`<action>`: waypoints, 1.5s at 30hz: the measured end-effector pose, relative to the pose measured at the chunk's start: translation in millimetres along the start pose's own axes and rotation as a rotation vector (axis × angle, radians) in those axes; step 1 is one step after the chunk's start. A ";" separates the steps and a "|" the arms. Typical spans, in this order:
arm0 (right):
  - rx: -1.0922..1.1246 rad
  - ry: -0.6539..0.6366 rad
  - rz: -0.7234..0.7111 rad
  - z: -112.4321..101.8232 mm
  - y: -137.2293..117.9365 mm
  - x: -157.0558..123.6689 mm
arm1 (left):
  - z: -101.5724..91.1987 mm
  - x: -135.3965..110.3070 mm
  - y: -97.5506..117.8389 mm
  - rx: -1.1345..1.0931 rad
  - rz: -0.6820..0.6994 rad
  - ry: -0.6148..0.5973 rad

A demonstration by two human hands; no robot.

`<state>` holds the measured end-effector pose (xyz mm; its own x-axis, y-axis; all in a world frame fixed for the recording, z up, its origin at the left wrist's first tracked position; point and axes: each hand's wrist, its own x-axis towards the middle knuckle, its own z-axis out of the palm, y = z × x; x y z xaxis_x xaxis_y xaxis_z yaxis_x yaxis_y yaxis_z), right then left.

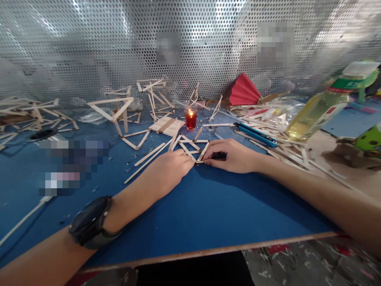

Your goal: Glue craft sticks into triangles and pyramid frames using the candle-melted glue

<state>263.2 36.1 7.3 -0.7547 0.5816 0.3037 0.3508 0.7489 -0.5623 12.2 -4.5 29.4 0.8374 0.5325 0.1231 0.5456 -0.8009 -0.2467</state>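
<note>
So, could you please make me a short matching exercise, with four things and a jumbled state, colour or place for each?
1. candle
2. stick frame
3. watch
4. utility knife

A. being worn
B. blue
C. lit
D. between the left hand and the right hand

Pairs: 1-C, 2-D, 3-A, 4-B

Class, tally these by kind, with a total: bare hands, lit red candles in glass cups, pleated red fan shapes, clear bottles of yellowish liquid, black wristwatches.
Hands (left hand, right hand): 2
Candle: 1
Fan shape: 1
Bottle: 1
Wristwatch: 1
Total: 6
</note>
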 end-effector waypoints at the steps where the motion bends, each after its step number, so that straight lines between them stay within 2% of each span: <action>1: 0.001 0.002 -0.002 0.2 -0.1 0.0 | -0.4 0.0 0.2 -0.006 -0.005 -0.006; 11: 0.000 0.004 0.009 1.3 -1.6 0.8 | 2.5 0.4 -0.9 -0.019 0.012 0.009; 21: -0.015 0.004 0.000 1.5 -1.7 0.9 | -0.1 0.6 0.7 -0.051 -0.025 -0.034; 34: -0.026 0.000 0.010 1.3 -1.8 0.7 | 1.0 0.2 -0.5 -0.036 0.003 -0.002; 45: -0.023 -0.018 0.020 1.0 -2.4 0.8 | -0.5 0.9 -0.3 -0.071 -0.036 -0.102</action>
<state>261.2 34.4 8.1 -0.7573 0.5908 0.2783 0.3786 0.7443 -0.5502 12.8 -3.9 30.1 0.8115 0.5834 0.0318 0.5792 -0.7961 -0.1750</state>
